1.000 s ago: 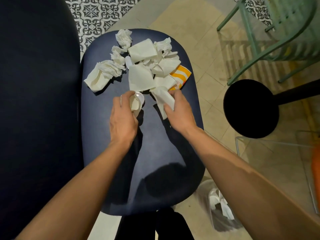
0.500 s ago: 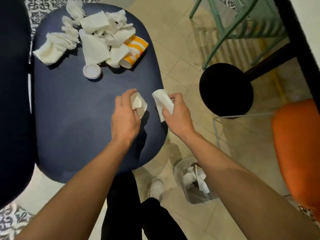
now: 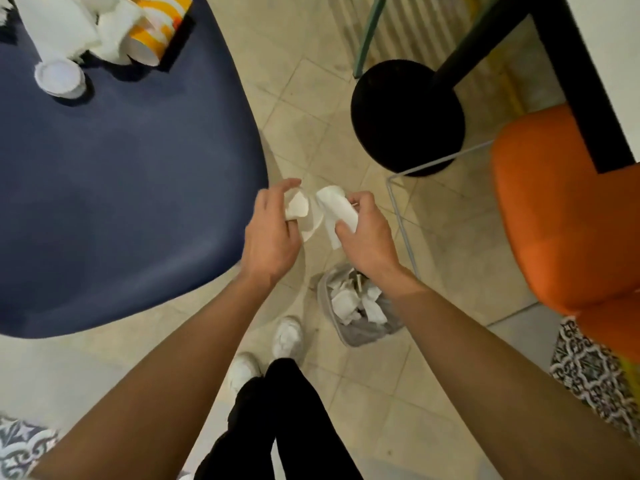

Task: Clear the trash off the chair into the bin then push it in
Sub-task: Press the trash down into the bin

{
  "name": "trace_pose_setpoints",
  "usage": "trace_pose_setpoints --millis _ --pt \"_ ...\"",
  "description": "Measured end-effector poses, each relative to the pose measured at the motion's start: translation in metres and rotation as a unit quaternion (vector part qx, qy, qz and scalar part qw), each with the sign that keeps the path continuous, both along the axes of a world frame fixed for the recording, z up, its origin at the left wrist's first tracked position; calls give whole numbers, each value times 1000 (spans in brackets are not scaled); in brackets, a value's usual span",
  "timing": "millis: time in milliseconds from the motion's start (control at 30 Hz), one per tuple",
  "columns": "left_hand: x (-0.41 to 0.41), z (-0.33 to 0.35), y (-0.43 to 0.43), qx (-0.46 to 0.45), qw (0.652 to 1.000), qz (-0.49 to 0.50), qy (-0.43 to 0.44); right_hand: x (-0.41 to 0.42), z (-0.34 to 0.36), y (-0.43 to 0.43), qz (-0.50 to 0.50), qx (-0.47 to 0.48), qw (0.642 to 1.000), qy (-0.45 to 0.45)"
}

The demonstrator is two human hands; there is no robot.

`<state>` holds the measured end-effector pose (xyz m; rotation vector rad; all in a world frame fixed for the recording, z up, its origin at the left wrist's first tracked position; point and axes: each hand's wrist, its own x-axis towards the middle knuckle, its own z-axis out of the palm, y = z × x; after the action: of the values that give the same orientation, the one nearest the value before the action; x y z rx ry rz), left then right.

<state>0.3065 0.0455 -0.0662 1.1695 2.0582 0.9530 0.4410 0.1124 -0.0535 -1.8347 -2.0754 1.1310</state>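
A small white paper cup (image 3: 309, 216) with a crumpled scrap inside sits in the left hand (image 3: 273, 237), fingers curled round it. Just beside it, the right hand (image 3: 367, 239) pinches a folded white napkin (image 3: 335, 207). Both hands hang over the tiled floor just past the edge of the navy chair (image 3: 121, 185), above a clear bin (image 3: 360, 336) holding white paper. On the seat's far corner lie napkins (image 3: 57, 24), a white lid (image 3: 59, 77) and an orange-striped cup (image 3: 156, 31).

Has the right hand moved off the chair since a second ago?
Yes. The right hand, gripping a napkin, has left the navy chair seat and is now past its edge, over the floor by the bin.
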Motion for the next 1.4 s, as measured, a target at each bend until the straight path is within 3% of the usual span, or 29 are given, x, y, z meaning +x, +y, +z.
trace_pose_setpoints --millis 267,567,733,1033,1400 --pt "42 -26 -27 -24 997 -64 -30 35 -13 -25 -39 1 999 10" --pt "102 -72 -55 -87 989 -81 -84 89 -57 -63 -55 -42 997 -46" --pt "135 -102 -67 -123 985 -91 -78 117 -94 -61 -27 -81 993 -82" --pt "214 -176 -70 -240 967 -73 -46 171 -168 -58 24 -25 994 -106" --pt "242 -260 -45 -310 946 -43 -86 199 -263 -55 94 -20 980 -172"
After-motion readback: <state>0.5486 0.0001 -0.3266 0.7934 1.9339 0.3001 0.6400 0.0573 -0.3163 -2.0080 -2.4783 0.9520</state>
